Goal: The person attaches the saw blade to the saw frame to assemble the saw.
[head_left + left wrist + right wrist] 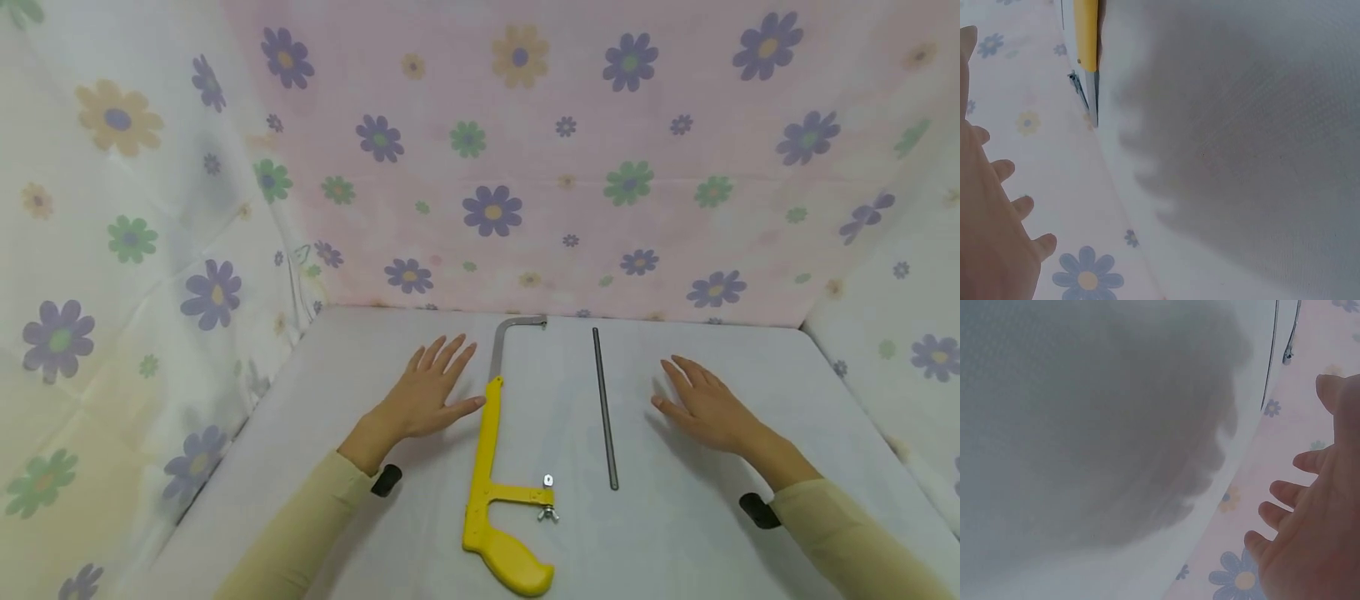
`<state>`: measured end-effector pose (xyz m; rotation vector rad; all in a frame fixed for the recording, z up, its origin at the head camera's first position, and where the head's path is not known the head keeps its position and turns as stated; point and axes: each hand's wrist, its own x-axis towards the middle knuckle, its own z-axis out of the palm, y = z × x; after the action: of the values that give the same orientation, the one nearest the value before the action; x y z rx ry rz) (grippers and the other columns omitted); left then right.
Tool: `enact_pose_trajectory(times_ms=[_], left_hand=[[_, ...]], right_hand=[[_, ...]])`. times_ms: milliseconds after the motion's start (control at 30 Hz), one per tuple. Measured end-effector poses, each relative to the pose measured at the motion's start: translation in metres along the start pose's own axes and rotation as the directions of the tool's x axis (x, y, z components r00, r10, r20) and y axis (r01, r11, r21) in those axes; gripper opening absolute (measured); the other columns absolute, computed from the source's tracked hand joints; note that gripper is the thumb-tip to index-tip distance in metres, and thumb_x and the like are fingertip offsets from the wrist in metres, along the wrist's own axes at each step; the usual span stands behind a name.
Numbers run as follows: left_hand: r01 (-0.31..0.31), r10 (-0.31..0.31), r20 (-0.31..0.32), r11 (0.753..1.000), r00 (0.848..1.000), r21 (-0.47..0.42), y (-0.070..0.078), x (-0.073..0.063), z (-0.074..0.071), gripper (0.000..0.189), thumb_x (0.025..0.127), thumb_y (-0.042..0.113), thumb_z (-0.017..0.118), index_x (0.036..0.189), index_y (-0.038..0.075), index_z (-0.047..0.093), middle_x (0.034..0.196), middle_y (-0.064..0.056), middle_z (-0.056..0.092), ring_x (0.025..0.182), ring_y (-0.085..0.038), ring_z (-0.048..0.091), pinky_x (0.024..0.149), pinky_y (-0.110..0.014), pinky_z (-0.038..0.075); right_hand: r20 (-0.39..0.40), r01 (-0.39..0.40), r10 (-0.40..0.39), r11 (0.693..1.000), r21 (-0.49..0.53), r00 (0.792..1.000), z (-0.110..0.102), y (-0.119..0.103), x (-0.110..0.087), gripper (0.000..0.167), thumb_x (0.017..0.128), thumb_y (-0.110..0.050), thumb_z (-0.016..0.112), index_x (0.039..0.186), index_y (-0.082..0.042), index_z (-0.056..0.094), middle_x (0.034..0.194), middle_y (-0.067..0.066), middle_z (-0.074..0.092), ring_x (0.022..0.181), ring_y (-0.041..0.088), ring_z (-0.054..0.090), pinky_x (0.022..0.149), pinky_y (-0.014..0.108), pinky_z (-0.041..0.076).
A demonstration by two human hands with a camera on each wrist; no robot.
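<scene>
A hacksaw frame (pixel 482 467) with a yellow body and handle and a grey metal bow lies on the white table, its handle toward me. A wing nut (pixel 548 514) sits on its short lower arm, and no blade spans it. To its right lies a thin dark grey hacksaw blade (pixel 605 408), nearly parallel. My left hand (pixel 423 396) hovers with spread fingers just left of the frame, thumb tip close to the yellow bar. On the far side of the blade, my right hand (pixel 708 408) hovers with straight fingers, holding nothing. Both cast shadows on the cloth.
The white cloth-covered table (pixel 570 550) ends at a pink flowered curtain (pixel 555 167) behind. Flowered cloth (pixel 150 292) hangs along the left side too, and more on the right (pixel 915 283). Dark wrist cameras sit under both sleeves.
</scene>
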<state>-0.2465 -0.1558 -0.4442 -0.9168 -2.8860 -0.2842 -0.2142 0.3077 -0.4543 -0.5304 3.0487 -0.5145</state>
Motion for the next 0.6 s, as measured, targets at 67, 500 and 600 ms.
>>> enact_pose_trajectory(times_ms=[67, 500, 600], left_hand=[[-0.002, 0.002, 0.018, 1.000, 1.000, -0.028, 0.002, 0.000, -0.001, 0.088, 0.100, 0.069, 0.042, 0.165, 0.018, 0.012, 0.171, -0.010, 0.011, 0.156, -0.039, 0.011, 0.120, -0.065, 0.013], [-0.003, 0.016, 0.102, 0.992, 0.995, -0.128, 0.009, -0.001, 0.004, 0.090, 0.099, 0.068, 0.046, 0.166, 0.019, 0.010, 0.171, -0.007, 0.008, 0.156, -0.038, 0.009, 0.122, -0.060, 0.012], [-0.005, 0.020, 0.101, 0.989, 0.995, -0.145, 0.010, -0.001, 0.004, 0.090, 0.099, 0.067, 0.048, 0.165, 0.018, 0.011, 0.171, -0.008, 0.009, 0.156, -0.038, 0.010, 0.122, -0.059, 0.012]], right_hand=[[0.003, 0.006, -0.007, 1.000, 0.016, 1.000, 0.000, -0.002, 0.000, 0.077, 0.106, -0.045, 0.052, 0.156, 0.008, 0.026, 0.160, 0.033, 0.022, 0.142, 0.057, 0.024, 0.111, 0.071, 0.023], [0.007, 0.037, -0.037, 0.998, 0.048, 0.999, 0.001, -0.013, -0.001, 0.074, 0.106, -0.044, 0.053, 0.155, 0.006, 0.028, 0.159, 0.032, 0.025, 0.142, 0.055, 0.028, 0.109, 0.071, 0.028], [0.001, 0.039, -0.039, 0.998, 0.048, 0.999, 0.004, -0.012, -0.001, 0.074, 0.106, -0.044, 0.053, 0.155, 0.006, 0.029, 0.159, 0.032, 0.026, 0.141, 0.055, 0.029, 0.109, 0.071, 0.028]])
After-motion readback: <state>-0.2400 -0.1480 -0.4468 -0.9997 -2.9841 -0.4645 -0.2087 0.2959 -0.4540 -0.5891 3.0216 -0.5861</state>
